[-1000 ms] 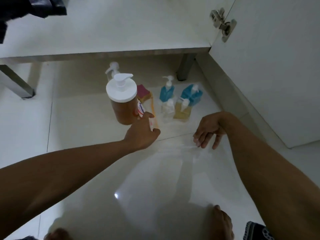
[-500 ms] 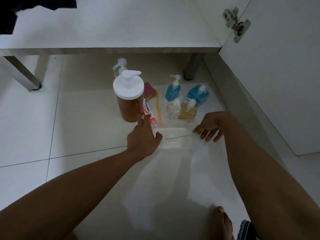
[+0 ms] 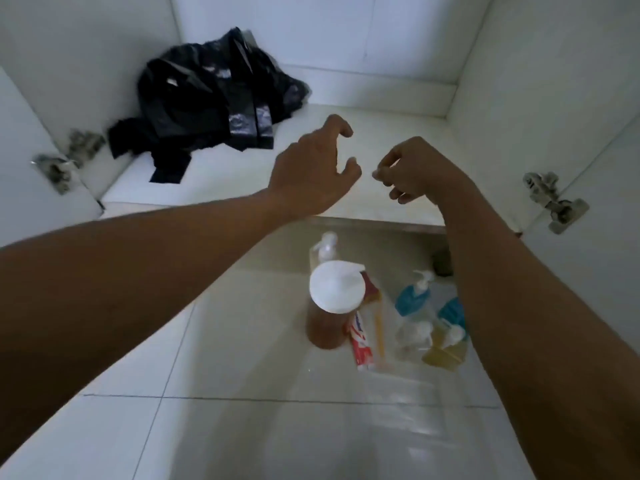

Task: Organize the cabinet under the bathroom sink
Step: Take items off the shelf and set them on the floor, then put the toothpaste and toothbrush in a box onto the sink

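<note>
Our left hand point(image 3: 311, 174) has lifted off the toothpaste point(image 3: 360, 344) and hovers over the cabinet point(image 3: 381, 126) shelf, fingers loosely curled and empty. Our right hand point(image 3: 415, 174) beside it is curled tighter; whether it pinches anything we cannot tell. Crumpled black bags point(image 3: 207, 105) fill the cabinet's back left, and the pump bottles point(image 3: 332, 306) wait on the floor tiles point(image 3: 242, 341) below. We judge the bags come next.

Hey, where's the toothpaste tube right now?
Head view: the toothpaste tube lies on the floor, right of centre, just right of the big amber pump bottle, below the open cabinet.
</note>
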